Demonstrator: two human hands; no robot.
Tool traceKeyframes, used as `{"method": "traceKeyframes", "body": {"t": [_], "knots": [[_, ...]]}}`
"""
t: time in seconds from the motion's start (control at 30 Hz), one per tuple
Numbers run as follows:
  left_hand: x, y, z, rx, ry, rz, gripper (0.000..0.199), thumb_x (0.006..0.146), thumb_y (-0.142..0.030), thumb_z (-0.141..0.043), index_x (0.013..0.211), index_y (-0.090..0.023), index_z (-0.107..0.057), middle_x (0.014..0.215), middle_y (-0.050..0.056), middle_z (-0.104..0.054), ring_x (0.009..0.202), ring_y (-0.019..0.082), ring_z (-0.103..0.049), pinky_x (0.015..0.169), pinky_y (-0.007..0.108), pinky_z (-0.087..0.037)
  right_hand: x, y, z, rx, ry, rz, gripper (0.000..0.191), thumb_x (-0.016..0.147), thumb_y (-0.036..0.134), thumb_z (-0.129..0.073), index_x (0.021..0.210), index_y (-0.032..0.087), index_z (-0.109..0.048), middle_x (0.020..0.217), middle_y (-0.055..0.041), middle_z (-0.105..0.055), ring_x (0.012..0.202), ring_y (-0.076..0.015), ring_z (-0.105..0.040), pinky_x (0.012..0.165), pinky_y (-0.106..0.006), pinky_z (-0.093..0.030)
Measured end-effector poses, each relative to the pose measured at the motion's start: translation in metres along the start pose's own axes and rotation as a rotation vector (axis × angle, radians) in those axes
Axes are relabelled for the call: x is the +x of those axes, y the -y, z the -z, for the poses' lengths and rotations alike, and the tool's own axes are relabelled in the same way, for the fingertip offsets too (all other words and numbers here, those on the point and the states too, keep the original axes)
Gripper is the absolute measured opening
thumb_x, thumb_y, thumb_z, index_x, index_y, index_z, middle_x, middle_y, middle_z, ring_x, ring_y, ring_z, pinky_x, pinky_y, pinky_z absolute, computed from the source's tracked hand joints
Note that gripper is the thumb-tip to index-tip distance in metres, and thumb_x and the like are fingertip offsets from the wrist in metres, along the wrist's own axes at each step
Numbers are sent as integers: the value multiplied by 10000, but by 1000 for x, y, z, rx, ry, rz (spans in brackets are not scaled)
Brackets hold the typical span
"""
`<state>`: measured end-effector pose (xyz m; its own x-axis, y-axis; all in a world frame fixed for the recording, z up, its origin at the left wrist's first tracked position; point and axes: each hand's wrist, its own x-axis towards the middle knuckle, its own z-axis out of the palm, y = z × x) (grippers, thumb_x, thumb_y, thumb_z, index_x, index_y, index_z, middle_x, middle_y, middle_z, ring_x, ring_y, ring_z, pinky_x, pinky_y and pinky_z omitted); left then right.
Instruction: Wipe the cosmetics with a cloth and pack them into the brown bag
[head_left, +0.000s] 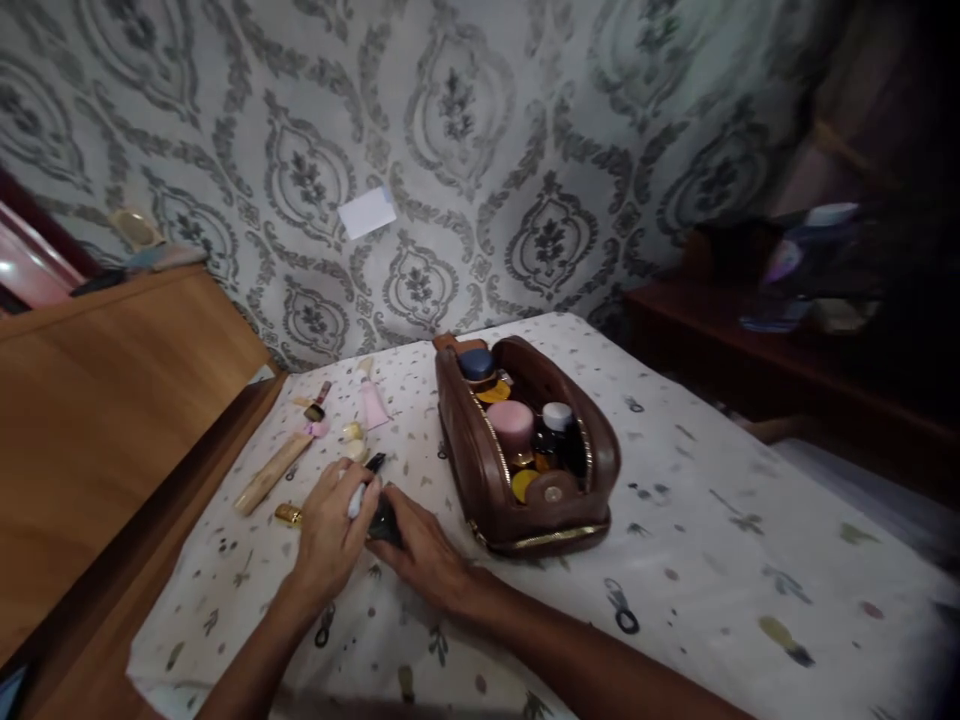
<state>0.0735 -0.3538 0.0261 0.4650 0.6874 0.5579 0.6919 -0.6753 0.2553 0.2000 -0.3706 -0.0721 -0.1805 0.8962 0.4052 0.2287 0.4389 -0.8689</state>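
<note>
My left hand (pixel 330 525) is closed around a small whitish item (pixel 355 500). A black tip (pixel 376 462) shows just beyond its fingers; I cannot tell whether both are one piece. My right hand (pixel 424 550) grips a small dark bottle (pixel 385 522), close against the left hand. To the right stands a brown leather toiletry bag (pixel 480 480), its zip open. Inside it are a pink-lidded jar (pixel 511 425), a dark bottle with a white cap (pixel 556 420), a blue-lidded container (pixel 477 364) and yellow items.
Left of my hands lie a wooden comb-like piece (pixel 274 473), a gold tube (pixel 288 514), a brush (pixel 315 411) and a pink tube (pixel 373 405). A wooden board (pixel 135 400) borders the cloth-covered surface (pixel 675 600) on the left. Patterned wall behind; dark furniture (pixel 720 340) at right.
</note>
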Motion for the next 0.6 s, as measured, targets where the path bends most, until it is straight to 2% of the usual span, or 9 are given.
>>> {"method": "traceKeyframes", "body": {"t": [0.23,0.4,0.5,0.6], "knots": [[-9,4,-11,-178,-90,109,268,994,-327,-420,783,-208,-533,775,23,-565,794,180,-540,740,302,-416,-1,-1,2,-44,54,11,452,874,215,-589,1302,152,-460,1219,-133,-625,1137,-258,-583,987,-412,-459],[-17,6,-15,-408,-110,199,292,990,-399,-437,924,-187,-625,890,51,-651,878,186,-598,819,302,-449,1,-4,2,-30,55,72,406,886,234,-538,1279,163,-464,1175,-129,-635,1067,-251,-604,926,-386,-484],[-24,13,-19,-603,-121,275,393,978,-493,-437,1060,-174,-652,974,73,-692,945,207,-627,880,318,-469,1,-3,3,-31,61,72,395,888,254,-528,1266,159,-472,1174,-132,-634,1062,-251,-607,918,-378,-491],[-24,25,-23,-777,-133,373,507,976,-567,-372,1062,-165,-668,970,84,-704,927,218,-647,847,324,-497,1,-2,4,-39,83,41,429,870,243,-540,1283,158,-457,1186,-134,-630,1086,-259,-599,935,-397,-488]]}}
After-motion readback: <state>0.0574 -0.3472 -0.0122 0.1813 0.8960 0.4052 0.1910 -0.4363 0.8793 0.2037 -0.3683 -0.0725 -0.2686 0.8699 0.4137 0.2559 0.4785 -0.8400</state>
